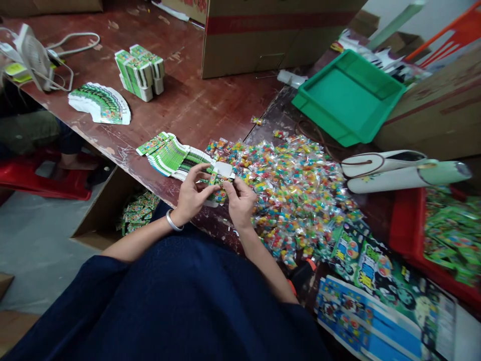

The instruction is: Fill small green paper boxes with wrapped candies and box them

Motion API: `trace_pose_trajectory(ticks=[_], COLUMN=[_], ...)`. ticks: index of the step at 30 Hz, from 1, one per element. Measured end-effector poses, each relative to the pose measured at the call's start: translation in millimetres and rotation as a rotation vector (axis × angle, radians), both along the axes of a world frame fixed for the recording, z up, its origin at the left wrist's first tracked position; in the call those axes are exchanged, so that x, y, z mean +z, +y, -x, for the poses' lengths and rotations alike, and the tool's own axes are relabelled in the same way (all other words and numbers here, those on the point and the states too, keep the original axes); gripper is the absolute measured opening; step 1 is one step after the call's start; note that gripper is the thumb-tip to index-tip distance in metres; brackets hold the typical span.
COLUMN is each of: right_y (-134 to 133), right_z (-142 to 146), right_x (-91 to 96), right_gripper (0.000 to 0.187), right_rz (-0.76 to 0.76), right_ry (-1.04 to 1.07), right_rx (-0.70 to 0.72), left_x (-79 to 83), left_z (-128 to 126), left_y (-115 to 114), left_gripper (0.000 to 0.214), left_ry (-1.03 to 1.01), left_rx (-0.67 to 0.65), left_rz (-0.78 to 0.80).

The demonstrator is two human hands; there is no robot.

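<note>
Both of my hands meet over the near table edge around one small green and white carton (220, 175). My left hand (192, 193), with a silver bangle on its wrist, grips the carton's left side with curled fingers. My right hand (239, 199) pinches its right side, where the white flap stands open. A clear packet of coloured sweets shows below the carton, between my fingers. A fanned stack of flat green cartons (171, 155) lies just left of my hands. A wide heap of wrapped sweets (296, 188) spreads to the right.
An empty green tray (349, 95) sits at the back right beside a large cardboard box (263, 37). Filled cartons (141, 70) and another fan of flat cartons (101, 103) lie at the back left near a small fan (33, 55). A red bin (409, 225) holds green packs.
</note>
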State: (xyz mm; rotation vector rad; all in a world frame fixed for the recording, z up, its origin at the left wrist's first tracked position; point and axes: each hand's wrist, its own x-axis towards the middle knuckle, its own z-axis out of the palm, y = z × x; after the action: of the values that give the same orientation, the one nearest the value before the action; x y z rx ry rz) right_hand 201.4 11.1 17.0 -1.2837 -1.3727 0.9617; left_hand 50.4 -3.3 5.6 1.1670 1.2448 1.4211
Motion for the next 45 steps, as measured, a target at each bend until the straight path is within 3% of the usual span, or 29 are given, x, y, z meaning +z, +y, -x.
trace_pose_trajectory(ticks=[3,8,13,17,20,24,28,32,36,39,45], right_y=[2,4,11,12,14,20,27,35,37,32,21], right_z=[1,-5,-10,-7,-5,-7,-14,-20,-20,-19,-21], right_x=[-6.2,-10.1,-3.2,-3.2,-1.5,8.0,16.4,16.4,14.4,15.0,13.0], right_gripper=[0.042,0.026,0.029,0.023,0.03,0.039,0.034,0.032,0.034,0.029,0.017], right_rz=[-0.061,-0.186,-0.192,-0.103,-0.05,-0.02,0.15,0.212,0.214,0.131,-0.032], right_ry=[0.044,-0.033,-0.087,0.092,0.234,0.226,0.207,0.199,0.191,0.153,0.117], right_rx=[-0.039,-0.032,0.008,0.043,0.093,0.23,0.242,0.251,0.241,0.253,0.338], left_x=[-0.1,1.6,3.2,5.7,8.3,10.8,11.4,11.3,12.7,15.8,20.2], left_z=[0,11,19,19,18,19,21,22,23,24,24], left_y=[-1,5,11,12,11,9,6,5,4,4,5], left_gripper=[0.058,0.047,0.037,0.042,0.049,0.047,0.036,0.039,0.048,0.051,0.028], left_ry=[-0.019,-0.008,0.001,-0.067,-0.13,-0.094,0.023,0.088,0.099,0.09,0.032], left_rx=[-0.135,-0.283,-0.38,-0.299,-0.262,-0.276,-0.265,-0.315,-0.343,-0.35,-0.344], left_rz=[-0.022,0.001,0.041,0.084,0.118,0.093,-0.014,-0.071,-0.06,-0.027,-0.007])
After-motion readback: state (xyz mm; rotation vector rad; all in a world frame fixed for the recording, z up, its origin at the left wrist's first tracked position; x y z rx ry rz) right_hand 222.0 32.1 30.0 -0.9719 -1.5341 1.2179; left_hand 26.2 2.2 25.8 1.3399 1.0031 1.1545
